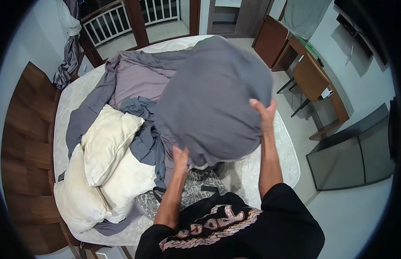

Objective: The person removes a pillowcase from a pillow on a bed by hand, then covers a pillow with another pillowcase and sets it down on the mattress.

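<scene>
A large, puffed-up piece of grey bedding [213, 99] bulges up in front of me over the bed; whether it is a duvet or a filled cover I cannot tell. My left hand [181, 159] grips its lower left edge, fingers partly hidden in the cloth. On the right side, my right hand [267, 114] holds it with the thumb on top and the other fingers mostly out of sight. Below it lies a leopard-patterned bag or cloth with black straps [183, 198]. Left of it is a crumpled blue-grey cloth [145, 144].
Several cream pillows [107, 144] are heaped at the bed's left, by the wooden headboard [30, 159]. A grey-mauve cover [138, 82] spreads across the far part of the white mattress [286, 159]. To the right stand a brown chair [310, 77], a desk [334, 101] and a dark cabinet [351, 159].
</scene>
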### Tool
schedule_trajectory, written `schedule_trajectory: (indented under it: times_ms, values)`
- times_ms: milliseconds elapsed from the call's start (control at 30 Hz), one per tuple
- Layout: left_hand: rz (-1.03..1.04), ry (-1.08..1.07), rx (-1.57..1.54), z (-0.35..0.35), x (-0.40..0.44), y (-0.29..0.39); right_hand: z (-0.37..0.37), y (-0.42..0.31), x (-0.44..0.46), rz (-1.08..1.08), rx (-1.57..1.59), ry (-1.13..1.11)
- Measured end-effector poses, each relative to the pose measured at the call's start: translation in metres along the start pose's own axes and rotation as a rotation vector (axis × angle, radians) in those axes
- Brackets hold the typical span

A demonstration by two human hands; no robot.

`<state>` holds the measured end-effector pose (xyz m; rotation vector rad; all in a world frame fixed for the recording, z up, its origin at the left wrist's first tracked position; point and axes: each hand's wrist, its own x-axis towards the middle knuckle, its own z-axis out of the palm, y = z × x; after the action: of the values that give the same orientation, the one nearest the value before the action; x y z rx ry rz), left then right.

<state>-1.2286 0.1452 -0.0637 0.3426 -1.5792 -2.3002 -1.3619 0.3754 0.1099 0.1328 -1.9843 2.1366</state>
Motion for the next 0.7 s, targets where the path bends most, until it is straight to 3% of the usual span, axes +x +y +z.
schedule_trajectory:
  times_ms: [67, 133, 167, 233, 267, 300, 333, 400, 467, 500, 533, 633, 667, 700]
  values:
    - [-0.060, 0.089, 0.199, 0.045, 0.004, 0.033, -0.030, -0.001, 0.015, -0.075, 0.013, 0.114]
    - [-0.242, 0.000, 0.434, 0.061, 0.020, 0.005, -0.097, 0.036, 0.044, -0.111, -0.037, 0.198]
    - [-0.180, -0.046, 0.468, 0.079, 0.014, 0.013, -0.134, 0.062, 0.060, -0.160, -0.096, 0.228]
    - [-0.161, -0.199, 0.509, 0.110, 0.003, 0.015, -0.149, 0.040, 0.048, -0.089, -0.186, 0.255]
    - [-0.199, -0.305, 0.516, 0.120, 0.001, 0.004, -0.172, 0.049, 0.049, -0.064, -0.291, 0.196]
    - [-0.051, -0.340, 0.469, 0.126, -0.003, -0.041, -0.205, 0.072, 0.055, -0.040, -0.396, 0.131]
    - [0.095, -0.365, 0.426, 0.126, -0.013, -0.089, -0.237, 0.110, 0.052, 0.088, -0.549, 0.210]
    - [-0.165, -0.530, 0.734, 0.118, -0.040, -0.118, -0.293, 0.189, 0.029, 0.211, -0.792, 0.145]
    - [-0.581, -0.970, 0.688, 0.100, -0.046, -0.148, -0.275, 0.222, -0.012, 0.514, -0.607, -0.067]
    - [-0.396, -1.043, 0.739, 0.088, -0.061, -0.169, -0.263, 0.245, -0.032, 0.507, -0.851, -0.088]
    - [-0.208, -1.112, 0.799, 0.079, -0.070, -0.182, -0.268, 0.282, -0.045, 0.341, -1.071, -0.192]
    - [-0.413, -1.008, 0.550, 0.051, -0.073, -0.145, -0.184, 0.270, -0.070, 0.407, -1.410, 0.056]
    - [-0.359, -0.872, 0.428, 0.031, -0.071, -0.126, -0.152, 0.257, -0.073, 0.480, -1.507, 0.128]
    - [-0.299, -0.740, 0.309, 0.008, -0.069, -0.109, -0.137, 0.270, -0.076, 0.265, -1.543, 0.160]
